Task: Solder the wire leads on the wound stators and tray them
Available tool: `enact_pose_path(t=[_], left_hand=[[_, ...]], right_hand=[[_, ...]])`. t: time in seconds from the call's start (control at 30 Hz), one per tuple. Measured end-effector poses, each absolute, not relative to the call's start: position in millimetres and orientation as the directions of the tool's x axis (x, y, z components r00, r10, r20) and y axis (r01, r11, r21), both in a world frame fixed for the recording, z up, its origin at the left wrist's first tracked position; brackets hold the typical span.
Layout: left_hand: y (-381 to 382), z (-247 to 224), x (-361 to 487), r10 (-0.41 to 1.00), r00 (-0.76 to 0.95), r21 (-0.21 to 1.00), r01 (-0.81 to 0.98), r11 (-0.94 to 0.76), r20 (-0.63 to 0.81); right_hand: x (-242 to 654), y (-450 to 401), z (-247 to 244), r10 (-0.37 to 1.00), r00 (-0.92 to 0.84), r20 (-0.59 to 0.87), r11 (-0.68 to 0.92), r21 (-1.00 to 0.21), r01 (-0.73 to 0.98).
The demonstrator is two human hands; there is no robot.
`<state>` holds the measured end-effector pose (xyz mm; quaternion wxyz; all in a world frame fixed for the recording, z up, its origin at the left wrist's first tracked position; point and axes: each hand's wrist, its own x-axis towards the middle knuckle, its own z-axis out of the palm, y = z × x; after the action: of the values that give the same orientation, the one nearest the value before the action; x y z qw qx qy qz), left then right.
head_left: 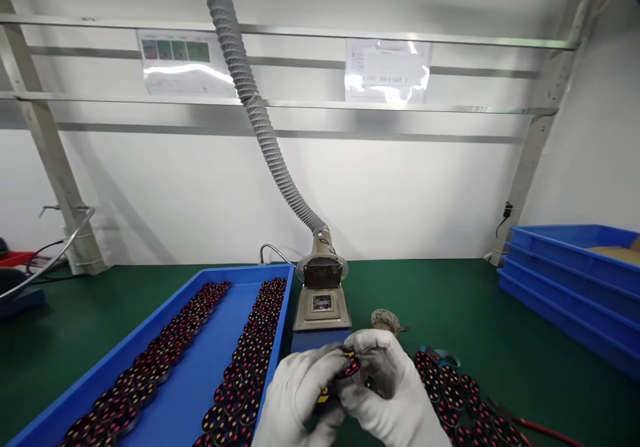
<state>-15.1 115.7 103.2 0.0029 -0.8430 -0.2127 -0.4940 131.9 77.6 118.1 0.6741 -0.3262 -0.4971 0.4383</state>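
White gloves cover both of my hands, which meet low in the middle of the head view. My left hand [304,393] has its fingers closed on a small round black part with red and yellow spots [352,367]. A bit of yellow and black [324,393] shows between its lower fingers. Curled against the same part is my right hand [387,390], with another dark spotted piece [371,384] partly visible inside its grasp. The gloves hide most of what they hold. Many similar round parts [453,397] lie to the right of my right hand.
A blue tray [185,367] at left carries two long rows of round parts. Behind my hands stands a metal fixture [323,300] under a grey ribbed hose [250,100]. Stacked blue trays [565,293] stand at right. A red-handled tool [545,430] and a round metal piece [386,320] lie nearby.
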Motion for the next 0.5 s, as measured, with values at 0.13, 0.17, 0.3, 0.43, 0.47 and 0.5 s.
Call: enact_pose_path(t=[0.13,0.17,0.3,0.43,0.47,0.5], left_hand=[[120,112,-22,0.286,0.491,0.125,0.335,-0.934,0.823],[120,114,-23,0.264,0.507,0.099,0.330,-0.939,0.821],[120,119,-24,0.162,0.555,-0.091,0.400,-0.912,0.816],[119,118,-27,0.100,0.554,-0.226,0.490,-0.842,0.826],[119,118,-29,0.108,0.537,-0.213,0.501,-0.839,0.836],[119,117,-30,0.118,0.523,-0.197,0.507,-0.839,0.844]], right_hand=[[144,81,112,0.823,-0.048,0.567,0.562,-0.823,-0.087],[145,81,111,0.799,-0.075,0.597,0.595,-0.802,-0.044],[136,85,112,0.737,0.106,0.667,0.673,-0.739,-0.027],[132,92,110,0.831,0.277,0.482,0.555,-0.684,-0.473],[133,94,110,0.859,0.295,0.418,0.509,-0.645,-0.570],[135,95,109,0.877,0.312,0.364,0.478,-0.614,-0.627]])
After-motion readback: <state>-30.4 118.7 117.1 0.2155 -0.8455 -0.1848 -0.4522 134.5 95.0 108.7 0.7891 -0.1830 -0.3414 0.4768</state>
